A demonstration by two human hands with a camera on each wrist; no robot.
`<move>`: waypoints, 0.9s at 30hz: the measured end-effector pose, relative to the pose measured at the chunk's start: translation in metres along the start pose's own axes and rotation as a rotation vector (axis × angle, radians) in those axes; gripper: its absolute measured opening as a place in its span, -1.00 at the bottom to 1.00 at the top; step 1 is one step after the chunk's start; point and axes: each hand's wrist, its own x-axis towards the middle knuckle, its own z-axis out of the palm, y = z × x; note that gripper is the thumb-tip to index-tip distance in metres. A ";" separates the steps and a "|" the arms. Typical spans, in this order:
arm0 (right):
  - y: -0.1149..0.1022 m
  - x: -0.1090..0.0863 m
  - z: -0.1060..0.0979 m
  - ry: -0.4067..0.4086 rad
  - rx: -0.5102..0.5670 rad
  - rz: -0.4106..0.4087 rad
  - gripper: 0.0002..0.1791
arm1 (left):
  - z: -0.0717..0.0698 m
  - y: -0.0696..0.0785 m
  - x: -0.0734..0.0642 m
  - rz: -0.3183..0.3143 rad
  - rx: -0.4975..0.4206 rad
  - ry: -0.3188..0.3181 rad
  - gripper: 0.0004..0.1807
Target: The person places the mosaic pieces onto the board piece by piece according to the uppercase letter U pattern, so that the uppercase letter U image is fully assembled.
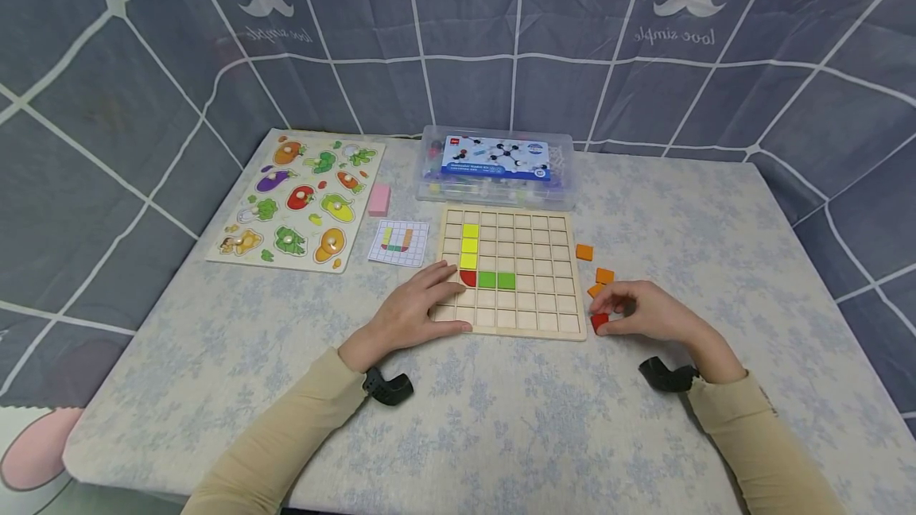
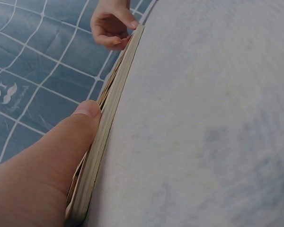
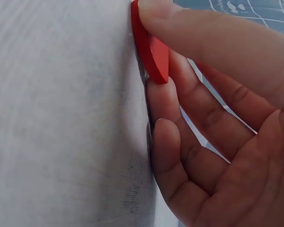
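Red tile [image 1: 599, 324], off grid board [image 1: 545, 280] at four o'clock, pinched by right hand [image 1: 647, 312], thumb against curled fingers; probably light, stiff, best gripped by edges. Board touched at eight o'clock by left hand [image 1: 408, 310], fingers spread, nothing held.

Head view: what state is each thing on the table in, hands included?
Left hand: touching the grid board
Right hand: pinching a red piece
Grid board: flat, six visible cells filled
Three orange pieces: loose beside board
Pattern card: face up
Kit box: looks closed
Vegetable puzzle: flat, face up
Pink block: lying loose
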 end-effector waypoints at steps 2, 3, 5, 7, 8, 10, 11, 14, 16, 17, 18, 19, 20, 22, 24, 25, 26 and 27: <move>-0.001 -0.001 -0.001 -0.006 -0.003 0.005 -0.77 | 0.000 0.000 0.000 0.004 -0.003 0.004 -0.37; -0.001 -0.001 -0.002 -0.010 -0.005 0.008 -0.77 | 0.000 0.000 0.000 0.007 -0.002 0.007 -0.37; -0.003 -0.002 -0.003 -0.020 -0.004 0.012 -0.78 | 0.000 0.000 0.000 0.010 -0.001 0.010 -0.37; -0.004 -0.002 -0.005 -0.030 0.007 0.012 -0.78 | 0.001 -0.001 0.000 0.011 -0.001 0.013 -0.37; -0.005 -0.003 -0.005 -0.037 0.016 0.010 -0.78 | 0.001 -0.001 0.000 0.012 0.001 0.013 -0.37; -0.005 -0.003 -0.006 -0.052 0.035 0.004 -0.79 | 0.001 -0.001 0.000 0.013 0.002 0.013 -0.36; -0.005 -0.003 -0.007 -0.061 0.046 0.001 -0.79 | 0.001 -0.001 0.000 0.013 0.002 0.013 -0.36; -0.005 -0.003 -0.008 -0.091 0.077 0.005 -0.81 | 0.001 -0.001 0.000 0.013 0.005 0.011 -0.36; -0.004 -0.003 -0.009 -0.116 0.095 0.012 -0.81 | 0.001 -0.001 0.000 0.013 0.006 0.012 -0.36; -0.004 -0.003 -0.010 -0.126 0.106 0.016 -0.82 | 0.001 -0.001 0.000 0.013 0.005 0.012 -0.36; -0.003 -0.003 -0.010 -0.137 0.111 0.019 -0.81 | 0.001 -0.001 0.000 0.013 0.005 0.012 -0.36; -0.003 -0.002 -0.011 -0.146 0.118 0.025 -0.81 | 0.001 -0.001 0.000 0.014 0.002 0.013 -0.36; -0.003 -0.002 -0.012 -0.153 0.120 0.029 -0.81 | 0.001 -0.001 0.000 0.013 0.000 0.014 -0.36; -0.005 -0.001 -0.014 -0.164 0.118 0.037 -0.81 | 0.001 -0.001 0.000 0.017 -0.005 0.019 -0.36; -0.008 0.001 -0.017 -0.166 0.110 0.046 -0.82 | 0.002 -0.002 0.000 0.020 -0.007 0.022 -0.36; -0.011 0.002 -0.018 -0.163 0.105 0.053 -0.82 | 0.002 -0.001 0.000 0.020 -0.007 0.024 -0.36; -0.013 0.004 -0.019 -0.158 0.102 0.054 -0.83 | 0.002 -0.002 0.000 0.018 -0.006 0.023 -0.36; -0.015 0.005 -0.020 -0.150 0.100 0.055 -0.84 | 0.002 -0.001 0.000 0.017 -0.005 0.023 -0.36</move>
